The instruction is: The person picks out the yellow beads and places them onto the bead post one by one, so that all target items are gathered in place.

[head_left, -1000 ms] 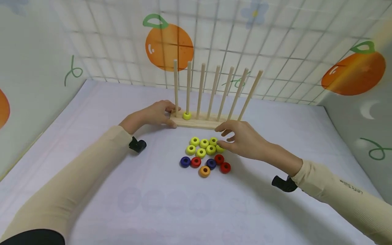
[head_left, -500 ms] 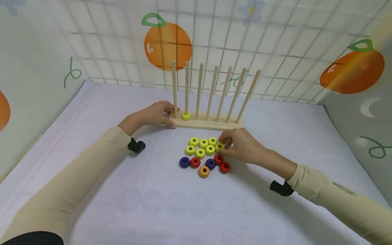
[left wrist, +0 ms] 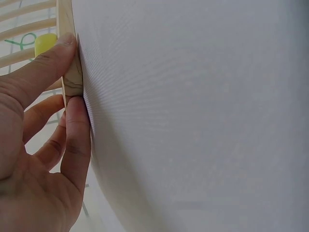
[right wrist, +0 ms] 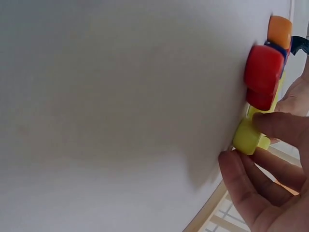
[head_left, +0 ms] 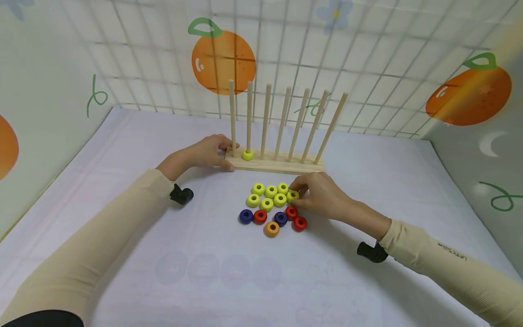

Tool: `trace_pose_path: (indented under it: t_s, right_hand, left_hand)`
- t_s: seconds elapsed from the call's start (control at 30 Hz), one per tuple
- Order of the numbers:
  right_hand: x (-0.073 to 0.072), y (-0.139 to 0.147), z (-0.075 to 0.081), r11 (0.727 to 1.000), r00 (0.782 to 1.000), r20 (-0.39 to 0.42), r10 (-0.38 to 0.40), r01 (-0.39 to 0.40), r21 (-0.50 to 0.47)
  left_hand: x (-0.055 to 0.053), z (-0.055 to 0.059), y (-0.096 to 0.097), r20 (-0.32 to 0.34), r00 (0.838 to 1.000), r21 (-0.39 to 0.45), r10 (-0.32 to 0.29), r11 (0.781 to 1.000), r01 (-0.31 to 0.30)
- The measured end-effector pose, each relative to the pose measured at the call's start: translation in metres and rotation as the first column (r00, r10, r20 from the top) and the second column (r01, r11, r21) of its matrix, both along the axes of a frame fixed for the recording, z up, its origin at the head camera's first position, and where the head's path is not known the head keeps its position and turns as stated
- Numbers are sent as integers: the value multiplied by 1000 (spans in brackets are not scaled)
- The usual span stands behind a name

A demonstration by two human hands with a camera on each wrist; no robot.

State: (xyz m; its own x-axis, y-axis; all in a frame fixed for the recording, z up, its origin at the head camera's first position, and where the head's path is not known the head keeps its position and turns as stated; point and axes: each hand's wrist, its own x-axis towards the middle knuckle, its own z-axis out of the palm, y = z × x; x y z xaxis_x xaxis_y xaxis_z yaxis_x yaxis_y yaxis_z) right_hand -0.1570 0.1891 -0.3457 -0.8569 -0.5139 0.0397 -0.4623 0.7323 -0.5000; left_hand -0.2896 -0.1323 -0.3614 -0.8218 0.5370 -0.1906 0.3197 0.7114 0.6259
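A wooden peg stand (head_left: 278, 166) with several upright pegs stands toward the back in the head view. My left hand (head_left: 204, 152) grips the left end of its base, thumb in front and fingers round the end. One yellow bead (head_left: 247, 156) sits at the bottom of the second peg from the left. In front of the stand, my right hand (head_left: 324, 195) pinches another yellow bead (right wrist: 246, 137) between thumb and fingers, at the right edge of a cluster. Several loose yellow beads (head_left: 267, 204) lie beside it on the white cloth.
Nearer me lie two blue beads (head_left: 246, 216), three red beads (head_left: 300, 223) and an orange bead (head_left: 272, 229). Behind the stand rises a grid-patterned wall (head_left: 163, 59) with printed oranges. Side walls stand at left and right.
My right hand has come down and toward me from near the stand's base, and its fingers have closed on the rightmost yellow bead. The left hand keeps its place on the stand.
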Motion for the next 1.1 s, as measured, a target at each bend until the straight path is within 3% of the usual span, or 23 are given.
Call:
trace_pose_path:
  t_s: [0.57,1.1]
  right_hand:
    - [-2,2,12,999,999,15,-30,31,-42]
    - [0,3,18,993,999,17,-48,49,-105]
  left_hand:
    - [-3,4,0,21,1000,8,17,1000,-17]
    - [-1,1,-1,11,1000,9,19,1000,-19]
